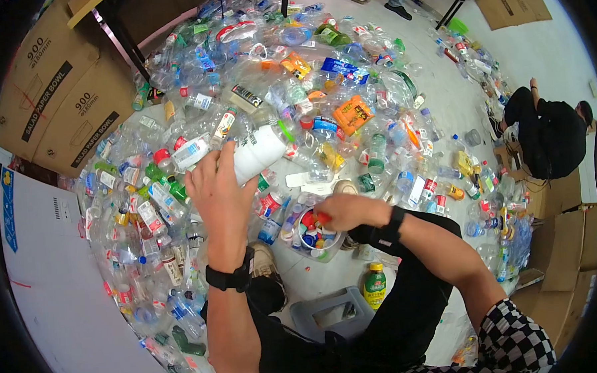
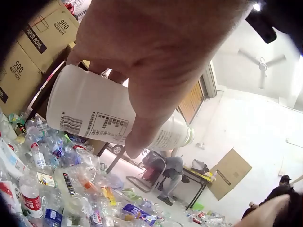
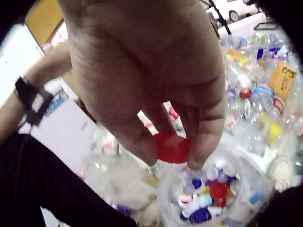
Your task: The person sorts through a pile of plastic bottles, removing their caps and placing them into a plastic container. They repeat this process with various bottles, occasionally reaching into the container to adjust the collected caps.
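Observation:
My left hand (image 1: 222, 186) grips a white plastic bottle (image 1: 260, 155), fingers and thumb wrapped round its body. The bottle is tilted, its neck with a bright green ring (image 1: 286, 130) pointing right. Printed text and a barcode (image 2: 71, 124) show on its side in the left wrist view. Between thumb and fingers, my right hand (image 1: 354, 212) pinches a red bottle cap (image 3: 171, 148). Directly below that cap is a clear plastic tub (image 3: 165, 201) holding many loose caps of red, blue, white and other colours (image 3: 201, 215).
Empty plastic bottles (image 1: 177, 158) lie heaped ahead and to the left. A yellow bottle with a green cap (image 1: 375, 286) stands beside a grey plastic box (image 1: 302, 311) near my legs. Cardboard boxes (image 1: 61, 97) line the left. Another person (image 1: 549, 135) sits at the right.

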The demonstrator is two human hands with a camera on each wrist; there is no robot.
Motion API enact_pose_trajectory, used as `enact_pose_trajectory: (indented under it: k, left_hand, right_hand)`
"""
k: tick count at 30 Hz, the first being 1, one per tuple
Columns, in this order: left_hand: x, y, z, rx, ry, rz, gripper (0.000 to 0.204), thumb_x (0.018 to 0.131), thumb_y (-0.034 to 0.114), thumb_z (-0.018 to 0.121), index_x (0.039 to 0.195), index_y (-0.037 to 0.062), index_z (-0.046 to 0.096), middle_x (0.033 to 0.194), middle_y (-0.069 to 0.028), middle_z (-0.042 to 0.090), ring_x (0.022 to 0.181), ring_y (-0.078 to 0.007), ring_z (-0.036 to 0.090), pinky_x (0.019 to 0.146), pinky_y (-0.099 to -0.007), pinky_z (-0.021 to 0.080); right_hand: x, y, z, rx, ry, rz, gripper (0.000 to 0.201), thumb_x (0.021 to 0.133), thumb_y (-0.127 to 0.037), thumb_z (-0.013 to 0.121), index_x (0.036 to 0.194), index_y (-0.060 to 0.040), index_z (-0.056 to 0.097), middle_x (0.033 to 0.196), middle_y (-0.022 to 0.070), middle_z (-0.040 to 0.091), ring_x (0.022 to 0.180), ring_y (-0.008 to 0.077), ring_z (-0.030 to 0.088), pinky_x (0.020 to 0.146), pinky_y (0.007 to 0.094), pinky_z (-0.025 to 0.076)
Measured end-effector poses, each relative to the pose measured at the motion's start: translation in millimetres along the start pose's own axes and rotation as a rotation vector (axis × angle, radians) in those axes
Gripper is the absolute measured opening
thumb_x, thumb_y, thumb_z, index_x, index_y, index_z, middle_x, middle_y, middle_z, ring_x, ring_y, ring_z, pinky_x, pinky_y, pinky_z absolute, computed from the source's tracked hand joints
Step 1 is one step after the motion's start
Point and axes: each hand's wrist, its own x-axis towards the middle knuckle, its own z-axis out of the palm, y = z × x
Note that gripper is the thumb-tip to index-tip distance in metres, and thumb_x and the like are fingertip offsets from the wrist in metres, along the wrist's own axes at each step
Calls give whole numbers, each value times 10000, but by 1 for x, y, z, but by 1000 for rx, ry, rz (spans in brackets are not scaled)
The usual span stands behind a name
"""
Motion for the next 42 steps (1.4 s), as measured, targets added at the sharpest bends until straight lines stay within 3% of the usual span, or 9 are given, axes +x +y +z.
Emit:
enact_pose_trajectory:
  k: [8, 10, 12, 18, 19, 22, 28, 32, 42]
  left_hand:
    - [8, -4, -3, -85, 32, -71, 624, 626, 144, 809, 1203, 106, 574, 1063, -89, 582, 1016, -278, 557, 956, -477, 367]
    - [9, -9, -4, -99, 36, -85, 613, 632, 139, 803, 1199, 103, 574, 1052, -90, 583, 1006, -277, 559, 948, -473, 371]
    - [11, -12, -6, -95, 41, -111, 606, 635, 139, 801, 1195, 98, 572, 1032, -90, 585, 998, -277, 561, 935, -472, 373]
    - [15, -18, -8, -133, 5, -189, 621, 639, 141, 803, 1210, 101, 560, 1042, -88, 582, 1011, -286, 560, 955, -491, 369]
    - [16, -18, -7, -131, 2, -191, 621, 639, 141, 803, 1210, 101, 560, 1042, -88, 582, 1011, -286, 560, 955, -491, 369]
    - [16, -17, -5, -121, 7, -194, 634, 639, 146, 805, 1221, 110, 554, 1056, -84, 579, 1026, -291, 558, 990, -514, 354]
    - [15, -18, -6, -131, -23, -207, 643, 639, 160, 815, 1226, 125, 555, 1068, -82, 578, 1034, -291, 557, 1009, -532, 343]
    - [14, -19, -8, -120, -57, -200, 651, 632, 167, 821, 1228, 126, 560, 1067, -79, 591, 1031, -293, 561, 1002, -547, 352]
    - [6, -17, -9, -247, -145, -134, 673, 625, 192, 813, 1245, 118, 561, 1092, -97, 597, 1043, -320, 558, 1006, -556, 328]
  right_hand:
    - [77, 24, 85, -180, -256, 130, 308, 779, -186, 619, 989, 32, 679, 953, 253, 674, 882, 357, 680, 750, 415, 544]
    - [98, 38, 103, 233, -312, 612, 318, 720, -254, 665, 904, 2, 704, 926, 226, 683, 891, 328, 678, 756, 431, 533]
    - [103, 47, 119, 191, -137, 499, 319, 728, -275, 653, 867, 6, 711, 916, 220, 689, 876, 316, 685, 755, 435, 535]
    - [135, 129, 220, -204, -607, -10, 288, 740, -211, 623, 940, -31, 725, 974, 208, 688, 911, 328, 678, 786, 434, 518]
    - [127, 130, 232, -163, -445, -10, 266, 748, -194, 608, 915, -20, 721, 970, 204, 691, 927, 315, 675, 787, 416, 517]
    - [129, 127, 236, -192, -484, -5, 261, 752, -183, 604, 918, -17, 718, 970, 206, 689, 930, 319, 672, 788, 415, 517]
    - [123, 112, 209, -308, -563, 22, 244, 762, -148, 593, 928, -9, 707, 970, 211, 683, 940, 329, 663, 790, 412, 515]
    - [90, 55, 118, -270, -565, -5, 252, 761, -129, 631, 974, -4, 683, 959, 227, 670, 945, 342, 652, 791, 419, 516]
    - [-19, -17, -43, 163, 293, -105, 450, 806, -344, 726, 1118, -29, 651, 916, 135, 618, 769, 247, 609, 727, 358, 501]
